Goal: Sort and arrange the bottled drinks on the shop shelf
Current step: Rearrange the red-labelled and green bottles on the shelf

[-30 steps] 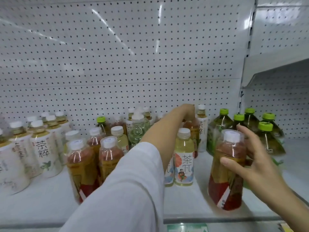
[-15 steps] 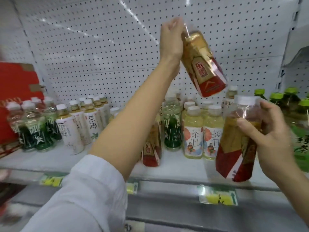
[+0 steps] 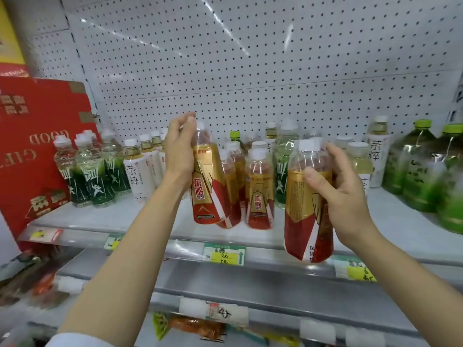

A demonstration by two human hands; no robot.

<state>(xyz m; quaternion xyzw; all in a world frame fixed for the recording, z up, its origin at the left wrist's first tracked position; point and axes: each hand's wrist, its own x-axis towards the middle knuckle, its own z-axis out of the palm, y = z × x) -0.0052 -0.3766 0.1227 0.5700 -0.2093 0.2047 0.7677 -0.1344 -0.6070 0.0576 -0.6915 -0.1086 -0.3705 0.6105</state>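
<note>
- Half a second ago the left hand (image 3: 179, 149) held its red-and-gold bottle (image 3: 206, 186) high against the pegboard (image 3: 250, 58), tilted; now that bottle is down at shelf level, nearly upright, in front of the standing bottles.
- The right hand (image 3: 340, 194) has kept its own red-and-gold bottle, which now hangs lower, its base in front of the shelf (image 3: 125, 221) edge rather than over the shelf.
- More of the red box (image 3: 37, 136) at the left end of the shelf shows now than before.
- Left grip: fingers closed around the neck and shoulder of its bottle, the cap hidden behind them.
- Right grip: thumb across the front, fingers wrapped round the back of the second held bottle (image 3: 307, 211), just under its white cap; this bottle leans slightly.
- Red-and-gold bottles: two in the hands, and at least two more standing on the shelf (image 3: 259, 194) between them; any further back are too hidden to count.
- Dark-green-labelled clear bottles (image 3: 87, 176): about three at the left, beside the red box.
- White-labelled tea bottles (image 3: 136, 171): a row just right of those; the number is unclear.
- Large green-capped bottles (image 3: 416, 166): at least two at the far right, blurred.
- Price tags (image 3: 224, 254) sit along the shelf edge.
</note>
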